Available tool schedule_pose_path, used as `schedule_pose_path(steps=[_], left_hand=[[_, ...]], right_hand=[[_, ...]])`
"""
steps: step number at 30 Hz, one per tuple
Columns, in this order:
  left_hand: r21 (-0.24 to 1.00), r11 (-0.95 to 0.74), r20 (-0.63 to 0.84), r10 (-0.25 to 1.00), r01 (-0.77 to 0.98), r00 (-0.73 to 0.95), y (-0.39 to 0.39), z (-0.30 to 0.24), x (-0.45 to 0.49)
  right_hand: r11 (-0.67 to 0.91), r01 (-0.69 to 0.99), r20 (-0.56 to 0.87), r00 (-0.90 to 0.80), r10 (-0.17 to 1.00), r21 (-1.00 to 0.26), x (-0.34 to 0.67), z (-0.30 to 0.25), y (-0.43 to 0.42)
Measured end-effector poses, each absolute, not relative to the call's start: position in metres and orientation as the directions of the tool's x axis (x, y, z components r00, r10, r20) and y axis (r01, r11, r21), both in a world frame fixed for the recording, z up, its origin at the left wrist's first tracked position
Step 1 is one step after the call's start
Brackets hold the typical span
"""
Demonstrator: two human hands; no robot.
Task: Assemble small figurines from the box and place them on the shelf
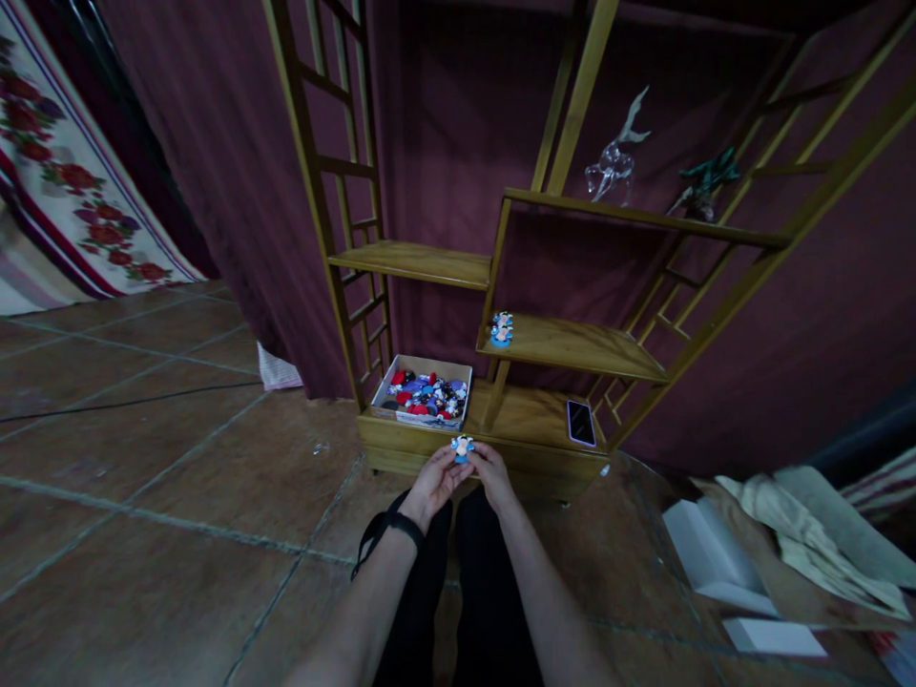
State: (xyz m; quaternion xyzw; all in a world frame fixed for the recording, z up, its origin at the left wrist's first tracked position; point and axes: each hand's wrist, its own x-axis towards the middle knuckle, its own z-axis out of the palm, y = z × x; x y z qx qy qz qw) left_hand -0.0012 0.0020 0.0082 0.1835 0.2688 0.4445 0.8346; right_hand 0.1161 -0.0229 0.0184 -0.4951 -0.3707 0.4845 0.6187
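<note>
Both left hand (434,482) and right hand (492,474) pinch a figurine (462,446) near shelf edge (422,441).

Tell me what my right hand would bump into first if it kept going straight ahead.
Your right hand would probably meet the bottom shelf first, just beyond the figurine it holds; depth is unclear.

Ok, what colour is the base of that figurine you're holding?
Blue; the figurine shows best in the head view.

1 head camera (worn) looks down toward wooden shelf (572,345).
</note>
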Motion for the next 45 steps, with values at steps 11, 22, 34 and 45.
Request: schedule_pose_path(steps=[11,22,34,45], left_hand=[[0.584,0.528,-0.272,0.843,-0.616,0.465,-0.001,0.007,-0.001],[0.614,0.535,-0.284,0.836,-0.581,0.469,-0.001,0.007,0.0],[0.566,0.571,-0.296,0.814,-0.595,0.499,-0.007,0.017,-0.002],[0.523,0.561,-0.289,0.825,-0.642,0.485,-0.007,0.013,0.0]], right_hand=[[0.062,-0.229,0.002,0.255,0.967,-0.971,0.113,0.021,-0.027],[0.094,-0.017,0.082,0.346,0.935,-0.995,0.11,0.007,-0.018],[0.11,0.05,0.12,0.345,0.931,-0.993,0.115,0.005,-0.018],[0.09,0.039,0.098,0.305,0.947,-0.995,0.12,0.004,-0.02]])
